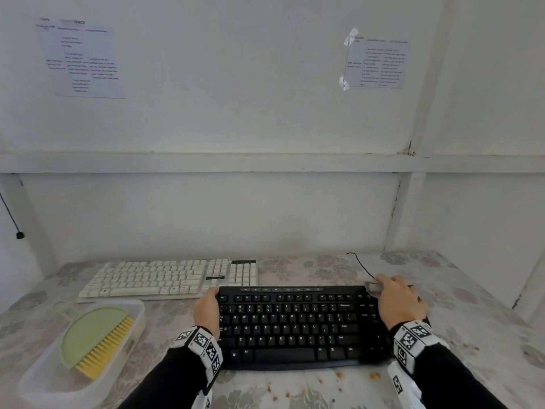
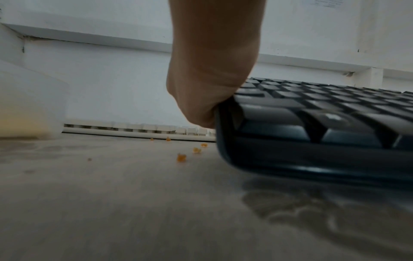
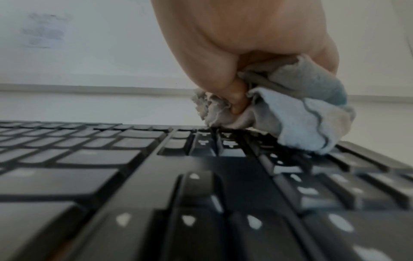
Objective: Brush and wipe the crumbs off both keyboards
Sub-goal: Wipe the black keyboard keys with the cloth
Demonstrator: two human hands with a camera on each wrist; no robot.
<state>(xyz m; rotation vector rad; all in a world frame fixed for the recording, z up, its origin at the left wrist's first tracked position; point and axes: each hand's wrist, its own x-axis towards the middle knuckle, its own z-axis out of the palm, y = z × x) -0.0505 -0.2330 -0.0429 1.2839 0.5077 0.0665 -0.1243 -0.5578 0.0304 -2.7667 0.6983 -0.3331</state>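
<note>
A black keyboard (image 1: 298, 323) lies on the flowered table in front of me. My left hand (image 1: 208, 311) grips its left edge, the palm against the rim (image 2: 208, 98). My right hand (image 1: 398, 299) holds a bunched grey cloth (image 3: 290, 114) and presses it on the keys at the keyboard's far right corner (image 3: 279, 155). A white keyboard (image 1: 168, 280) lies behind, to the left. Orange crumbs (image 1: 339, 376) are scattered on the table in front of the black keyboard, and more crumbs (image 2: 181, 157) lie to its left.
A clear plastic tub (image 1: 35, 379) at front left holds a green brush with yellow bristles (image 1: 97, 340). A black cable (image 1: 361, 265) runs from the back wall toward my right hand. White walls close the table at the back and right.
</note>
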